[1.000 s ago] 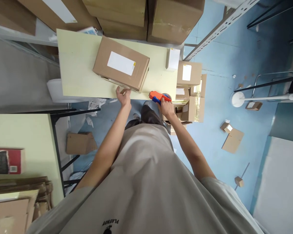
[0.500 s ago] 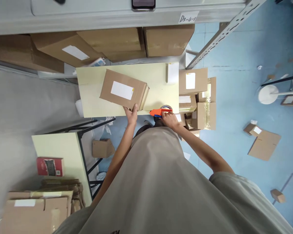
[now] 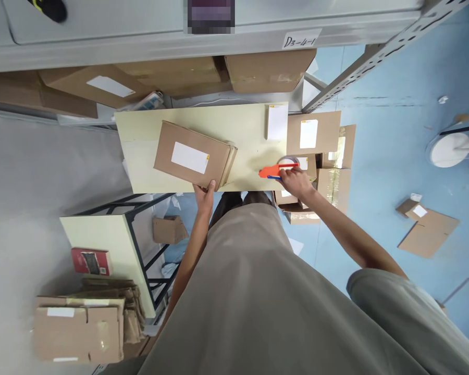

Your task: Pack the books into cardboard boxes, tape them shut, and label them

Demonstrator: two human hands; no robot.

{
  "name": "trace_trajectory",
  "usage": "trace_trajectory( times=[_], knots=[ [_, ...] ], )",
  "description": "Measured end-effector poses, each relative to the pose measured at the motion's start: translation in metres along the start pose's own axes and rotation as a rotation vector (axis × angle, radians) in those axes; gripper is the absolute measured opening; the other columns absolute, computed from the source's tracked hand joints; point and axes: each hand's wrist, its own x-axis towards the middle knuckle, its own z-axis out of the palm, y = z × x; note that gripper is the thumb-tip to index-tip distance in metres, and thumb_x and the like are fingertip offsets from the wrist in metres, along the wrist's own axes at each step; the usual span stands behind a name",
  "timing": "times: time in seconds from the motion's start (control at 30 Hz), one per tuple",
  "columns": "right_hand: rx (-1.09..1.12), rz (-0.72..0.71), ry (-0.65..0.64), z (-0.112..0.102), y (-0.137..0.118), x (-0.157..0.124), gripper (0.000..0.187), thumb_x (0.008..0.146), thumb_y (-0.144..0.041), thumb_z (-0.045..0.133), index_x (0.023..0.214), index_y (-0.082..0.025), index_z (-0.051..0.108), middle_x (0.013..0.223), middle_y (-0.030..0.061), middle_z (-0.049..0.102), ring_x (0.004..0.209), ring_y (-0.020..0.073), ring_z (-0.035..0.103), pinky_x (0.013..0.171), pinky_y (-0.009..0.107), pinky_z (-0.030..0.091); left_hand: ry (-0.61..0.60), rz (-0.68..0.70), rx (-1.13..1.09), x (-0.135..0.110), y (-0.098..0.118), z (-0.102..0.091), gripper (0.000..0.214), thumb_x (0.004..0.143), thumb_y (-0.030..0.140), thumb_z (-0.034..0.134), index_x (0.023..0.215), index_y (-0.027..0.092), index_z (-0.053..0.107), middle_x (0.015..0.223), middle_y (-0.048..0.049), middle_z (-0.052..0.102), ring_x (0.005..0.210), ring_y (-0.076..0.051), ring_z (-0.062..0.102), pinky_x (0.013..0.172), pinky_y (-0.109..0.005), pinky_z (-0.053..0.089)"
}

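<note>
A brown cardboard box [image 3: 191, 154] with a white label lies on the pale yellow table [image 3: 242, 130]. My left hand [image 3: 204, 194] grips the box's near corner at the table's front edge, fingers closed on it. My right hand [image 3: 293, 182] holds an orange and blue tape dispenser [image 3: 276, 170] at the table's right front corner, its roll of tape resting at the table edge. A small white carton [image 3: 277, 121] stands at the table's far right.
Large cardboard boxes [image 3: 172, 78] sit on a shelf behind the table. Several labelled boxes [image 3: 316, 151] are stacked on the blue floor at the right. A second table [image 3: 101, 234] with a red book stands at the left, flattened cartons [image 3: 82, 323] below it. Cardboard scraps [image 3: 426, 229] lie on the floor.
My right hand has carried the tape dispenser rightward along the table's front edge, away from the box. My left hand stays on the box corner. The camera view has shifted back.
</note>
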Motion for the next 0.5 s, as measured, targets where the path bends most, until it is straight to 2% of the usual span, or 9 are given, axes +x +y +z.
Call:
trace_trajectory(
  times=[0.13,0.23,0.3,0.4,0.5],
  knots=[
    [0.024,-0.023,0.058,-0.049,-0.018,0.06,0.047,0.112,-0.031,0.043,0.145,0.002,0.055,0.123,0.03,0.077,0.113,0.0381,0.072,0.109,0.049,0.043,-0.016,-0.021,-0.04,-0.001,0.004,-0.003,0.079,0.083,0.059,0.086,0.144,0.025,0.048,0.154,-0.0182,0.061,0.142,-0.028,0.062,0.128,-0.046,0.045],
    [0.042,-0.079,0.072,-0.075,-0.032,0.103,0.053,0.111,-0.025,0.043,0.155,0.005,0.045,0.125,0.0295,0.076,0.118,0.0386,0.07,0.115,0.052,0.038,-0.023,-0.023,-0.025,0.0,0.003,-0.003,0.083,0.081,0.062,0.086,0.145,0.025,0.049,0.153,-0.0182,0.061,0.141,-0.028,0.063,0.127,-0.046,0.045],
    [0.025,-0.129,0.072,-0.084,-0.031,0.121,0.056,0.111,-0.024,0.041,0.159,0.005,0.041,0.127,0.028,0.076,0.121,0.0384,0.069,0.116,0.053,0.036,-0.027,-0.015,-0.031,0.0,0.002,-0.003,0.087,0.078,0.065,0.087,0.145,0.025,0.049,0.152,-0.0185,0.062,0.14,-0.028,0.064,0.127,-0.046,0.046],
    [-0.096,-0.206,0.048,-0.09,-0.02,0.134,0.056,0.109,-0.022,0.041,0.16,0.002,0.041,0.128,0.0247,0.076,0.121,0.0365,0.068,0.116,0.052,0.037,-0.067,-0.002,-0.05,0.003,0.002,-0.007,0.092,0.075,0.066,0.089,0.147,0.026,0.049,0.152,-0.0178,0.062,0.142,-0.029,0.062,0.127,-0.046,0.044],
    [-0.203,-0.262,0.004,-0.087,-0.014,0.135,0.054,0.107,-0.015,0.038,0.16,-0.001,0.043,0.13,0.0221,0.076,0.124,0.0338,0.067,0.116,0.05,0.038,-0.152,-0.007,-0.016,0.013,0.007,-0.026,0.104,0.07,0.065,0.092,0.155,0.029,0.045,0.159,-0.017,0.058,0.149,-0.029,0.057,0.128,-0.044,0.043]
  ],
)
